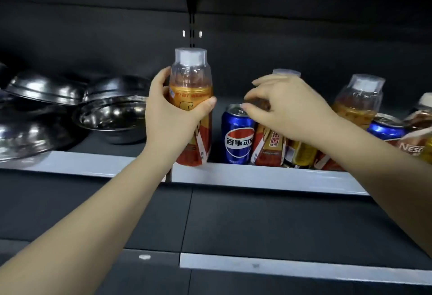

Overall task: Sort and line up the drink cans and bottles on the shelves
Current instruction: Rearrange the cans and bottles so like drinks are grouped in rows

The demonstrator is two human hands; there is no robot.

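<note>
My left hand [171,117] grips an orange drink bottle [190,84] with a clear cap, upright at the front of the upper shelf [257,174]. My right hand [287,105] hovers with fingers apart over a blue Pepsi can [237,138], its fingertips at the can's rim, holding nothing. Behind that hand stands a second orange bottle [268,145], mostly hidden. Further right are a third orange bottle [357,100], another blue can [385,127], a gold can [302,154] and a Nescafe bottle [416,135].
Several steel bowls [112,114] are stacked at the left of the same shelf. A black slotted upright [191,14] runs up the back wall. A lower dark shelf [280,264] with a white front edge lies below.
</note>
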